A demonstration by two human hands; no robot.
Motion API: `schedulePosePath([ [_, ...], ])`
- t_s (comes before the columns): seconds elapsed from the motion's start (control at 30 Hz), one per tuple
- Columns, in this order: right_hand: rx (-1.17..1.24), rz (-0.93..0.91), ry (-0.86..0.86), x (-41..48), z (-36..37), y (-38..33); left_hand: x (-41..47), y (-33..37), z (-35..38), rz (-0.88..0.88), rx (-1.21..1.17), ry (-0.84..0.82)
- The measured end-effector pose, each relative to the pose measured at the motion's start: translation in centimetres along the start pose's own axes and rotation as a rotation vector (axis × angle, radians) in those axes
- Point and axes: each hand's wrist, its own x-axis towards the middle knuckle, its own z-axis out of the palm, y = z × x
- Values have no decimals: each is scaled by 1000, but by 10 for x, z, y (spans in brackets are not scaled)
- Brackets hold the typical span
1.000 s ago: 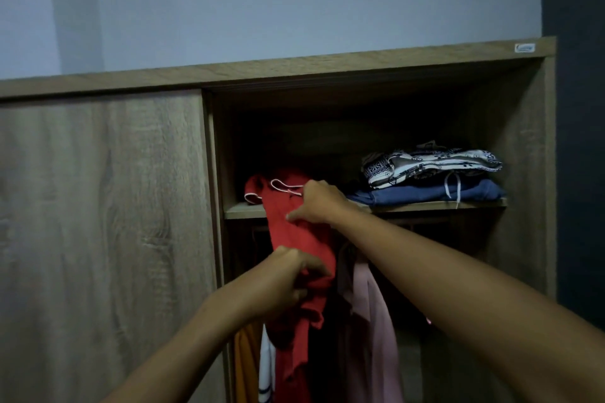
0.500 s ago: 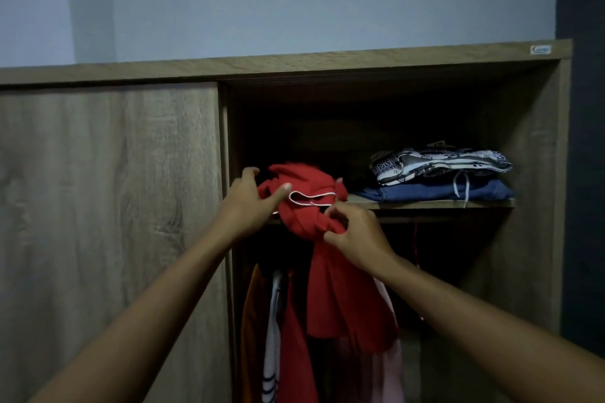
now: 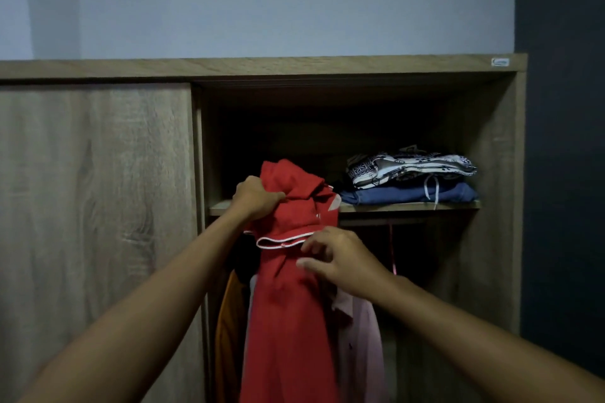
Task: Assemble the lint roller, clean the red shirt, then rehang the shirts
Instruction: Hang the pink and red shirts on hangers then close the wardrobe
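Red fabric fills the centre of an open wood-grain wardrobe (image 3: pixel 497 173), where a person holds a red shirt (image 3: pixel 288 321) up in front of the hanging space with both bare hands. The left hand (image 3: pixel 258 196) grips the bunched top of the shirt, fingers curled tightly into the cloth at the level of the inner shelf (image 3: pixel 409 206), so that the upper folds rise above the shelf edge. The right hand (image 3: pixel 340 262) sits lower and to the right, its thumb and curled fingers pinching the cloth just beside a white-piped edge that loops across the front of the garment. The rest of the shirt hangs straight down from the two hands to the bottom of the frame. Behind it, an orange garment (image 3: pixel 229 321) hangs just to its left and a pale pink garment (image 3: pixel 360 343) just to its right, both partly covered by the red cloth. On the shelf, to the right of the shirt, a folded blue garment (image 3: pixel 409 196) lies under a folded black-and-white patterned one (image 3: pixel 412 167). A closed sliding door (image 3: pixel 95 206) covers the left half of the wardrobe, and a pale wall (image 3: pixel 262 0) rises above it.
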Motion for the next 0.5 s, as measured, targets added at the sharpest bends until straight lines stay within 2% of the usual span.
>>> schedulePosePath([
  [0.13,183,59,299,13,-32,4,-8,-14,0,43,-233,-44],
  [0.23,233,124,416,23,-57,8,-14,-26,-6,111,-311,-85],
  [0.33,220,163,397,29,-73,15,-20,-33,-15,138,-388,-140],
  [0.5,264,187,178,32,-85,14,-41,-31,-28,150,-536,-230],
])
